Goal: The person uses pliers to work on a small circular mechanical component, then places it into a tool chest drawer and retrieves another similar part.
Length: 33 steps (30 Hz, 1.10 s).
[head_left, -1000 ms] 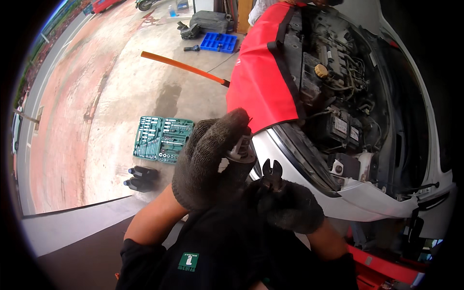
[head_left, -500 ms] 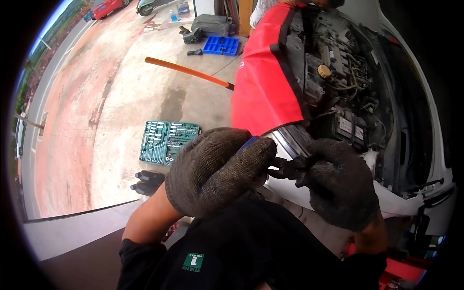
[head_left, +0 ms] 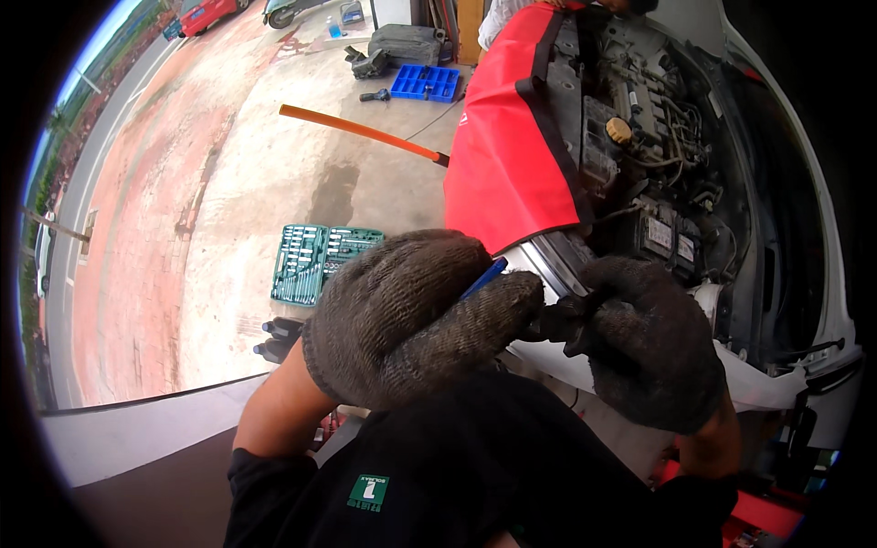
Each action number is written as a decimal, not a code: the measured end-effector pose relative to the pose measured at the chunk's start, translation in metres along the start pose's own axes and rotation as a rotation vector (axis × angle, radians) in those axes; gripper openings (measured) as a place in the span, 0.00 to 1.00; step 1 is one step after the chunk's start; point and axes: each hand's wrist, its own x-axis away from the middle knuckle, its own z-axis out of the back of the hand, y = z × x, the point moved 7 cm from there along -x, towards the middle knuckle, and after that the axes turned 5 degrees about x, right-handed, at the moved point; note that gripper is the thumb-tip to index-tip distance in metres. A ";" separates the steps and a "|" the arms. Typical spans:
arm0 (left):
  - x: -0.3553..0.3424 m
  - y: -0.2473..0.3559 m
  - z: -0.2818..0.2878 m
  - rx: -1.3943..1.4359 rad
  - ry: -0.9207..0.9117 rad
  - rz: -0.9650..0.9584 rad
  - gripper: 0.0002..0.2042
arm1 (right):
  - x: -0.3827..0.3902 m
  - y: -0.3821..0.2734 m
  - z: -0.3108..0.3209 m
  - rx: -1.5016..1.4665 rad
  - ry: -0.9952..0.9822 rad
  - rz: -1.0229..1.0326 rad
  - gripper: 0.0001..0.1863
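Both of my hands wear dark knitted work gloves and meet in front of me beside the car's front corner. My left hand point(head_left: 411, 320) is closed around a slim blue tool point(head_left: 486, 277); only a short blue length shows, and the rest is hidden by the fingers. Pinched in my right hand point(head_left: 653, 352) is a small black part point(head_left: 560, 321), perhaps plastic, its exact kind unclear. The left fingertips touch or nearly touch this part. Just beyond my hands lies the car's headlight point(head_left: 548, 265).
A red fender cover point(head_left: 512, 146) drapes over the car's front, beside the open engine bay with its battery point(head_left: 660, 239). On the ground are a green socket set point(head_left: 300, 265), an orange bar point(head_left: 361, 131) and a blue tray point(head_left: 426, 82). Another person's white sleeve point(head_left: 507, 18) shows far off.
My left hand has shifted slightly right, closer to the black part, and more of the blue tool shows. The right hand still grips the part.
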 end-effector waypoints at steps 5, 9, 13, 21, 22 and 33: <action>-0.002 0.002 -0.002 0.018 -0.004 -0.022 0.22 | 0.003 -0.004 0.004 0.058 0.034 0.041 0.15; -0.004 0.004 -0.004 0.054 -0.016 0.030 0.20 | 0.006 -0.004 0.004 0.105 0.032 0.083 0.17; -0.006 -0.001 -0.006 0.203 -0.055 0.192 0.21 | 0.005 -0.006 0.007 0.133 0.063 0.053 0.17; -0.004 0.007 -0.008 0.058 0.007 0.037 0.23 | 0.010 0.005 0.001 0.055 0.034 0.085 0.24; -0.002 0.005 -0.009 0.057 -0.013 0.090 0.23 | 0.011 0.008 0.001 -0.002 0.067 0.061 0.24; -0.012 -0.010 -0.035 0.088 -0.133 0.181 0.18 | 0.025 0.042 -0.054 -0.225 0.019 -0.078 0.24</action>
